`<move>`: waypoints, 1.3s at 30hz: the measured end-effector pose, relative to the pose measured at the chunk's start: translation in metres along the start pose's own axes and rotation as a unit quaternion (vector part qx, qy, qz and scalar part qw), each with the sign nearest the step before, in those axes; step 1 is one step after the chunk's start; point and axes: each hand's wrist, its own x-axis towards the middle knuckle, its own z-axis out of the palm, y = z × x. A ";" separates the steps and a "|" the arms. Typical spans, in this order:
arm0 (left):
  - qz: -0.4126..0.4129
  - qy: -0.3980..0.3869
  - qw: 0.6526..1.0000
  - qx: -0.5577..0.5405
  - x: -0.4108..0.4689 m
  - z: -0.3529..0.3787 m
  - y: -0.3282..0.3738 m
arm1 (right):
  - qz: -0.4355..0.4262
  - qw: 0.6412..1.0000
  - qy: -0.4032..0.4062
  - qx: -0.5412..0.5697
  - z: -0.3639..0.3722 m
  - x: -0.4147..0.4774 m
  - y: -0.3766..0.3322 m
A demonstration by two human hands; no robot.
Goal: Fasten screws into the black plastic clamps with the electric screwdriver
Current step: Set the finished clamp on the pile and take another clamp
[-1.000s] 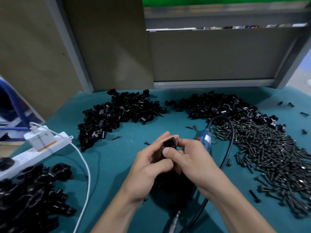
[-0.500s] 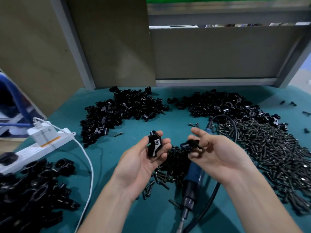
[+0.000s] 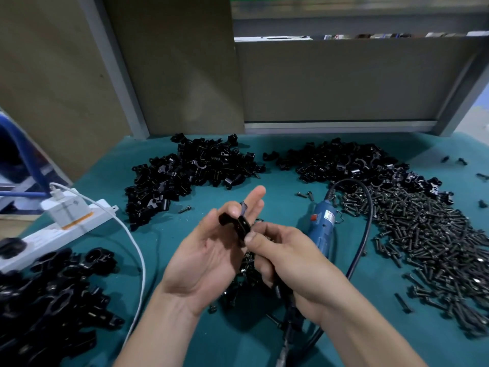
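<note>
Palm up over the teal table, my left hand has its fingers stretched out and its thumb holding a black clamp half against them. My right hand pinches a second black clamp half between thumb and curled fingers and sets it against the first. The blue electric screwdriver lies on the table under and behind my right hand, tip toward me, with its black cord looping behind. A big heap of black screws lies to the right.
Two heaps of loose clamp halves lie at the back, one left and one right. More black clamps are piled at the lower left. A white power strip with a charger and white cable sits left. Some screws lie under my hands.
A second ago both hands were closed together on a clamp, then they parted with one piece each. Now my right hand has brought its piece back against the one in my left hand.
</note>
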 end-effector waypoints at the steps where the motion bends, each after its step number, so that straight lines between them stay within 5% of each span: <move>1: -0.004 0.002 1.000 -0.010 0.000 -0.001 0.000 | 0.005 0.999 -0.022 0.038 0.000 -0.001 -0.001; 6: 0.021 0.054 0.997 -0.058 0.005 -0.007 -0.001 | -0.018 0.994 -0.046 0.101 -0.002 0.000 -0.004; 9: 0.053 0.110 0.992 0.015 0.008 -0.006 -0.005 | -0.104 0.991 0.063 -0.055 -0.005 0.000 -0.005; 13: 0.021 0.152 0.959 0.240 0.008 -0.001 -0.018 | -0.191 0.924 0.178 -0.279 -0.015 0.000 0.002; 16: -0.011 0.152 0.933 0.327 0.009 0.000 -0.031 | -0.233 0.892 0.193 -0.337 -0.016 0.000 0.006; 19: 0.007 0.192 0.942 0.275 0.013 -0.003 -0.031 | -0.155 0.900 0.159 -0.375 -0.016 0.001 0.004; 24: 0.041 0.208 0.940 0.269 0.017 -0.016 -0.021 | -0.040 0.991 0.086 -0.095 -0.036 0.004 -0.015; 27: 0.020 0.162 0.915 0.370 0.017 -0.017 -0.024 | -0.083 0.995 0.047 0.011 -0.047 0.002 -0.020; 29: -0.017 0.105 0.931 0.348 0.014 -0.015 -0.024 | -0.091 0.993 0.026 0.073 -0.048 0.003 -0.019; 35: -0.081 0.015 0.973 0.216 0.006 -0.009 -0.020 | -0.100 0.985 -0.011 0.141 -0.049 0.000 -0.021; 39: -0.082 0.017 0.984 0.156 0.007 -0.007 -0.024 | -0.118 0.991 0.050 0.045 -0.037 0.003 -0.013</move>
